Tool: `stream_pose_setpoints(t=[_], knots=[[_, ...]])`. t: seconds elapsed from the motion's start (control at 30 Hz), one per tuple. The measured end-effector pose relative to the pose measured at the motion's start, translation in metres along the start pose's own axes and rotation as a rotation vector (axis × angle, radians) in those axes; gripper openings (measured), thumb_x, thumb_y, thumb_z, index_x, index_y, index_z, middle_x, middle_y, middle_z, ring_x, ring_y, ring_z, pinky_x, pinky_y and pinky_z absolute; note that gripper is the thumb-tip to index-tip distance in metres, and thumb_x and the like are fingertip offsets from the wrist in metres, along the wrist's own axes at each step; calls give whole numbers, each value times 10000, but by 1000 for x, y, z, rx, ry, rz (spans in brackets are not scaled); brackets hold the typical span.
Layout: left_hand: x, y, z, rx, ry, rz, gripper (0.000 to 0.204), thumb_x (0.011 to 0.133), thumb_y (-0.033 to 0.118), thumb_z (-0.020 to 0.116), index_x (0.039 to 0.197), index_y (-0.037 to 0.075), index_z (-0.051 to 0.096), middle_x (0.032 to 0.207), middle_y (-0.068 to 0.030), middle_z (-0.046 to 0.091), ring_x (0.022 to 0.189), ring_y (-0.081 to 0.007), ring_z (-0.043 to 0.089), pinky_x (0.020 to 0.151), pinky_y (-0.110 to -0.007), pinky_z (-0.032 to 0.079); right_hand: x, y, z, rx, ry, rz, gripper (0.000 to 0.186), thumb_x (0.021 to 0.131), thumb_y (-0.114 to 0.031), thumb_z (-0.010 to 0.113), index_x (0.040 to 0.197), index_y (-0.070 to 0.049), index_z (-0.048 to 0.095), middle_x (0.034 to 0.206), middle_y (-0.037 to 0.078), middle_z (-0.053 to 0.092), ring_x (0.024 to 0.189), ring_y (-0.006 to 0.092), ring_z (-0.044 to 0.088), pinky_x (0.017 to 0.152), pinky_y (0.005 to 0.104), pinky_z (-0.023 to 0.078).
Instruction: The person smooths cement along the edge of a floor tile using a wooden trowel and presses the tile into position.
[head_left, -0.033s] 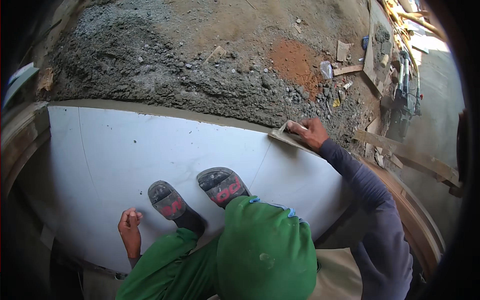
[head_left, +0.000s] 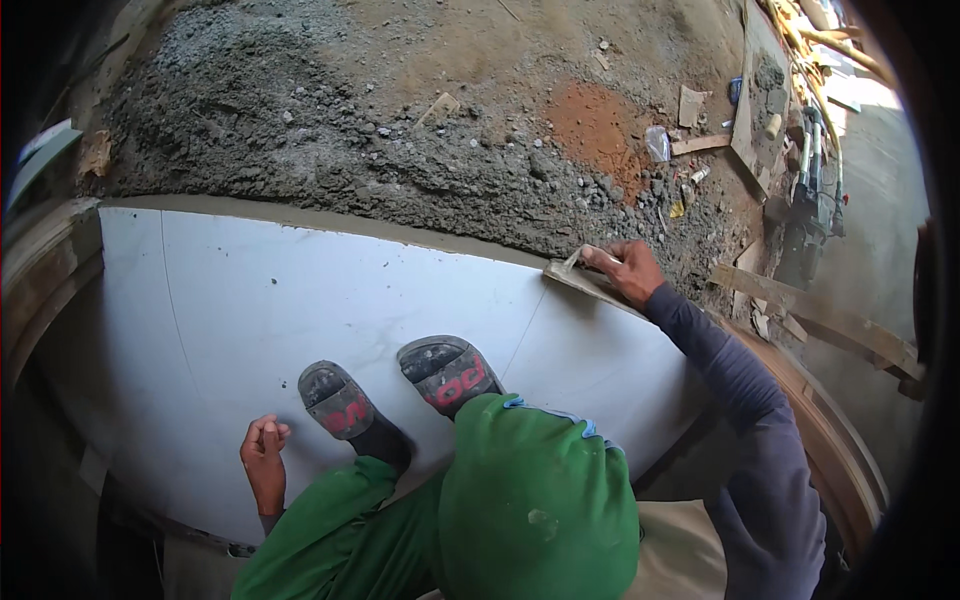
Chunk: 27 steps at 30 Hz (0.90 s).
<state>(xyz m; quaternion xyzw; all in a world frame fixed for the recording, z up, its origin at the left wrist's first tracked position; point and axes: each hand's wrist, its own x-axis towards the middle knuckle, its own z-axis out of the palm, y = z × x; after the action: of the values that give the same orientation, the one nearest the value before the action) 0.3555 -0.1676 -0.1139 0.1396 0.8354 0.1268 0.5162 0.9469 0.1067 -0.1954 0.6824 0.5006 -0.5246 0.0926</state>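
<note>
A plastering trowel (head_left: 590, 284) is in my right hand (head_left: 632, 273), whose fingers wrap round its handle. Its flat blade lies along the far edge of the white tiles (head_left: 330, 290), just right of a thin joint line. Along that edge runs a smooth strip of grey mortar (head_left: 400, 232). My left hand (head_left: 264, 458) hangs over the tiles left of my feet, fingers curled in and nothing visible in them. Two dark slippers (head_left: 340, 402) with red marks are on my feet, which stand on the tiles. My green-clothed knee (head_left: 540, 490) hides part of the surface.
Rough grey mortar and gravel (head_left: 330, 130) spread beyond the tiles, with a patch of reddish soil (head_left: 595, 130). Wood scraps (head_left: 700, 142) and a clear plastic cup (head_left: 657, 143) lie far right. A plank (head_left: 815, 310) and pipes (head_left: 820, 165) are at the right. Curved frames (head_left: 50, 270) border both sides.
</note>
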Motion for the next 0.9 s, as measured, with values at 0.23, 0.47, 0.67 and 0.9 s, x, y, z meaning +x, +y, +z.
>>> stream_pose_setpoints(t=[0.23,0.47,0.67,0.9], knots=[[7,22,2,29,-35,26,312,1106,242,572,1217,-29,678,1000,-86,724,961,-165,682,935,-331,555,57,-157,86,106,-131,-322,698,984,-603,703,725,45,724,551,55,543,556,143,492,507,397,403],[13,23,-9,17,28,65,311,1097,241,580,1208,-30,687,989,-82,735,952,-161,694,906,-316,550,18,-65,22,-64,-66,-81,657,998,-570,700,796,51,768,611,57,625,590,122,525,543,377,436],[17,17,-2,16,-46,64,287,1087,217,596,1197,-27,699,980,-87,750,940,-162,711,881,-310,555,41,-169,78,76,-98,-297,682,996,-596,687,771,44,753,610,32,580,602,114,494,544,375,425],[36,69,-17,121,12,246,286,1082,230,598,1187,-12,708,985,-115,774,958,-181,738,860,-328,562,86,-208,135,39,-76,-453,734,996,-626,664,708,48,700,550,43,508,542,139,433,496,431,377]])
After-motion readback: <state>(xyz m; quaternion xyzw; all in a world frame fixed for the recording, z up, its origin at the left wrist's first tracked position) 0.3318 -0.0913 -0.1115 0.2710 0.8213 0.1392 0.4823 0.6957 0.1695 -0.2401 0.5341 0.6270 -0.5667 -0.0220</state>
